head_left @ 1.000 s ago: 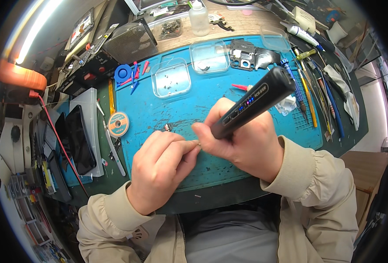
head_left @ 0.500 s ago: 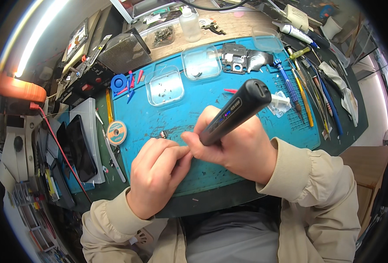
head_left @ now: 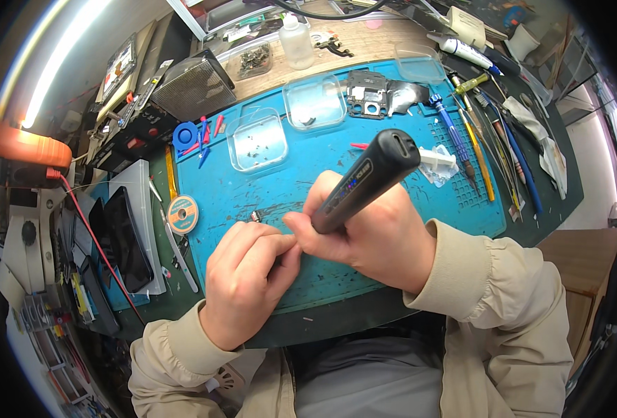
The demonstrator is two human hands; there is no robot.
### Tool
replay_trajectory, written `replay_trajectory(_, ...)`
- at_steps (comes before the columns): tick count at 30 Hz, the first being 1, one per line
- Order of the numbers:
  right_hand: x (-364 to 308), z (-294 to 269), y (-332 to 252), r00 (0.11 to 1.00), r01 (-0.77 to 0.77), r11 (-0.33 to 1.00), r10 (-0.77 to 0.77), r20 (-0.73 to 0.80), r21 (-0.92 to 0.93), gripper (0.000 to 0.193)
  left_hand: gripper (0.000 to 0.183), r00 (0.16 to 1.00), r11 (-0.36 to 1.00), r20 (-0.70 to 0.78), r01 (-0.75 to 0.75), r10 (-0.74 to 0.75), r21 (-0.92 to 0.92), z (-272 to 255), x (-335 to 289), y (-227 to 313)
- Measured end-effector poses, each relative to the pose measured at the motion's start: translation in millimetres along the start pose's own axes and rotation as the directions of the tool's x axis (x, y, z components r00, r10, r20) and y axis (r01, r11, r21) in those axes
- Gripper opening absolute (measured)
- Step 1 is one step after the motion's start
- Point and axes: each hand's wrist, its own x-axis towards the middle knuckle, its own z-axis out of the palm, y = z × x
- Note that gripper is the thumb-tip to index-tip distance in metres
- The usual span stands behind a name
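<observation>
My right hand (head_left: 378, 233) is closed around a black pen-shaped electric screwdriver (head_left: 367, 181), tilted with its thick end up and to the right. The tool's lower tip is hidden behind my fingers. Close against it, my left hand (head_left: 249, 268) is closed in a pinch, its fingertips touching those of the right. What the left fingers hold, if anything, cannot be made out. Just beyond the left knuckles a small metal part (head_left: 255, 216) lies on the blue work mat (head_left: 343, 282).
Clear plastic boxes (head_left: 258, 143) with tiny screws stand farther back, beside a black phone inner frame (head_left: 367, 94). Tweezers and a blue screwdriver (head_left: 453, 129) lie at the right. A solder-wick spool (head_left: 183, 214) and a dark phone (head_left: 128, 237) are at the left.
The whole bench has shifted slightly left in view. Both hands keep the same grip, the screwdriver still tilted in the right one.
</observation>
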Motion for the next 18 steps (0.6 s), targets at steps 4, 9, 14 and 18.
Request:
replay_trajectory(4,0.0,-0.1,-0.2,1.000,-0.005,1.000,0.005,0.002,0.005,0.023,0.022,1.000,1.000,0.004,0.013,-0.013,-0.001,-0.1,-0.3,0.7)
replay_trajectory(9,0.2,0.0,0.6,1.000,0.003,1.000,-0.003,0.008,0.006,0.023,0.023,1.000,1.000,0.000,0.007,-0.007,0.001,0.0,0.6,0.6)
replay_trajectory(14,-0.7,-0.9,0.6,1.000,-0.003,1.000,0.003,0.013,-0.005,0.024,0.023,1.000,1.000,0.004,0.016,-0.016,0.001,-0.2,0.4,1.2)
replay_trajectory(18,-1.0,0.7,0.2,1.000,-0.012,1.000,0.012,0.008,0.003,0.024,0.023,1.000,1.000,0.004,0.020,-0.020,0.002,-0.5,-0.8,0.5)
